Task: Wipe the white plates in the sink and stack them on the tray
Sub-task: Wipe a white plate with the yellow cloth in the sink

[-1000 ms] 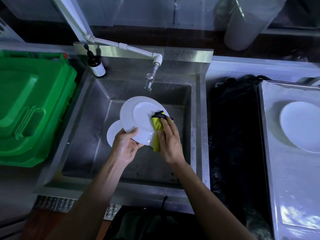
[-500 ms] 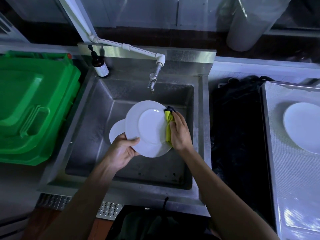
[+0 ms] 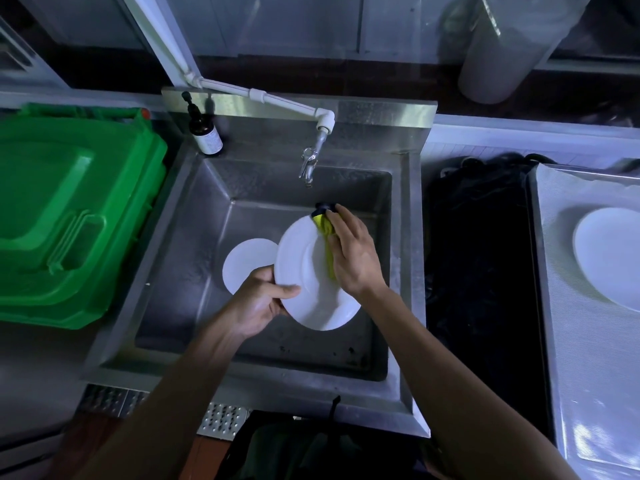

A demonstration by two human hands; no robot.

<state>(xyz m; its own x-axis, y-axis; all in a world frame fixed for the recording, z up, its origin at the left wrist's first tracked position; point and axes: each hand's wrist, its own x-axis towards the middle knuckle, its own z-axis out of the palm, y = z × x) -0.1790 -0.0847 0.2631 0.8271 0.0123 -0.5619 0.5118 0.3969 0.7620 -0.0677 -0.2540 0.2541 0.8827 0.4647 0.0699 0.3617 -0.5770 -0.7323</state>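
You face: dim room; green bin (image 3: 69, 209) left, white pipe tap (image 3: 310, 157) and brown bottle (image 3: 204, 131) behind, black bag (image 3: 481, 271) right.
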